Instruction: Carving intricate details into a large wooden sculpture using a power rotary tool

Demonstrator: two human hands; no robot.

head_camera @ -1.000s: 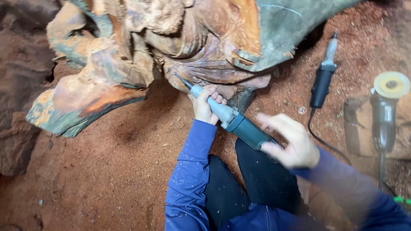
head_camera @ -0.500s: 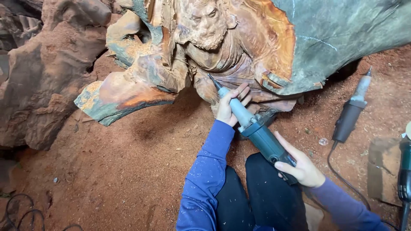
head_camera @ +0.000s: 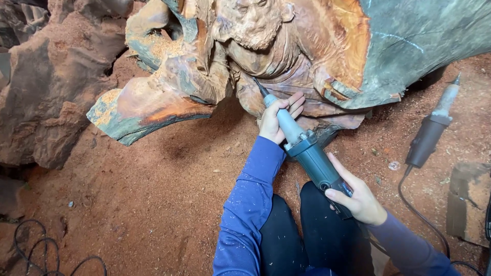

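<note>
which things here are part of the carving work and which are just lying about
In use:
left hand on the front of the die grinder
right hand on its rear
carved wood sculpture, which its bit meets

Lying about:
second grinder on the sawdust floor
black cable, lower left

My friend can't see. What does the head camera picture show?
Two hands hold a teal die grinder against a big wooden carving: left hand near the tip, right hand at the back. A second grinder lies on the sawdust-covered ground.
</note>
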